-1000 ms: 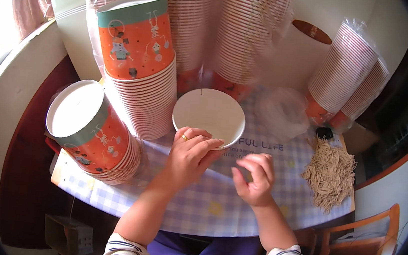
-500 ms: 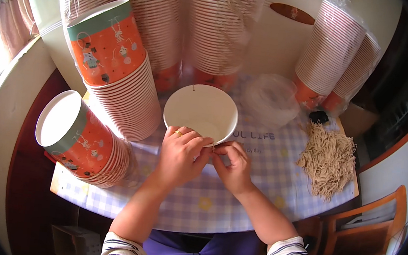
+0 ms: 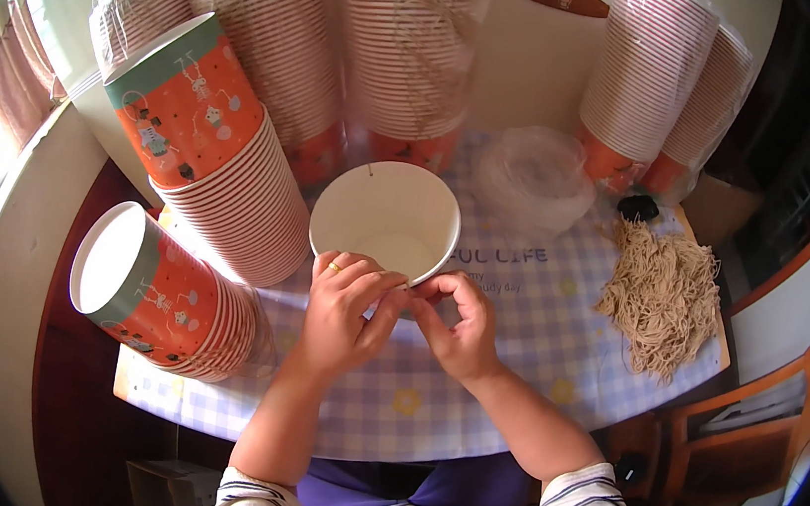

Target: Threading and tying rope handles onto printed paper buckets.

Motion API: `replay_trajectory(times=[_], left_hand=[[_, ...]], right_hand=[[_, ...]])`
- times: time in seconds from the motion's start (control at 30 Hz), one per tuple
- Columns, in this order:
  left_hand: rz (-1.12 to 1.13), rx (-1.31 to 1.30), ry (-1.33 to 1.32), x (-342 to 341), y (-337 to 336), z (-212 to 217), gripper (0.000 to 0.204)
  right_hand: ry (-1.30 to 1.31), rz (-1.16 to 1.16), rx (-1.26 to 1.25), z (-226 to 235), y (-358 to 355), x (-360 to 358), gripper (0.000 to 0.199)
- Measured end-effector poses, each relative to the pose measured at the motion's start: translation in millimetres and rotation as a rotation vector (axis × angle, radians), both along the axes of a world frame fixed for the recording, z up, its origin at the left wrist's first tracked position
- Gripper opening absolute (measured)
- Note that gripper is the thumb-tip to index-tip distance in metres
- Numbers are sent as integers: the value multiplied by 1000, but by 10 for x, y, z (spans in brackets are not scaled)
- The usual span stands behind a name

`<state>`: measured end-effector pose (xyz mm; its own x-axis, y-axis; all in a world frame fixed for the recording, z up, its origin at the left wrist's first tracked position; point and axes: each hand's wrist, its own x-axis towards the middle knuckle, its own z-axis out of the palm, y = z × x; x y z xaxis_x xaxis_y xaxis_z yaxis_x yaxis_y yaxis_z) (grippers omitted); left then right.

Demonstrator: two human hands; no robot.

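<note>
A white-lined paper bucket (image 3: 388, 211) stands on the table before me, its open mouth tipped toward me. My left hand (image 3: 346, 311) is closed over its near rim, fingers on the edge and thumb below. Close beside it, my right hand (image 3: 461, 327) has thumb and index finger pinched together at the same stretch of rim. Something tiny sits between the fingertips of both hands, too small to name. At the far rim, a short dark bit of cord (image 3: 371, 171) hangs inside the bucket.
Nested orange and green paper buckets (image 3: 187, 108) stand at left, with a lying stack (image 3: 176, 292) nearer me. Bagged stacks (image 3: 409, 44) line the back. A beige cord heap (image 3: 665, 298), a black object (image 3: 638, 208) and clear plastic (image 3: 533, 178) rest on the checked tablecloth (image 3: 498, 404).
The view has shifted slightly. My right index finger has spread along the rim, and its fingertips have moved a little left toward my left hand. The bucket stays in my left hand.
</note>
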<state>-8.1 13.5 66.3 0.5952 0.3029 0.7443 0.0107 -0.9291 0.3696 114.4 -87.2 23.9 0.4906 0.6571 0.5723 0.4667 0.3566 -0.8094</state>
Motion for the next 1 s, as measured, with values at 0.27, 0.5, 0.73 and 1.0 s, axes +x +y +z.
replay_trajectory(times=[0.27,0.5,0.73,1.0], left_hand=[[34,56,5,-1,0,-32,17],[44,70,17,17,-14,-34,17],[70,101,28,32,-13,-55,16],[79,102,30,31,-14,-57,15]], right_hand=[[223,98,-35,14,24,-43,8],[429,228,-80,-20,6,-21,6],[318,185,-94,-16,8,-11,8],[233,132,-94,-4,5,-21,7]])
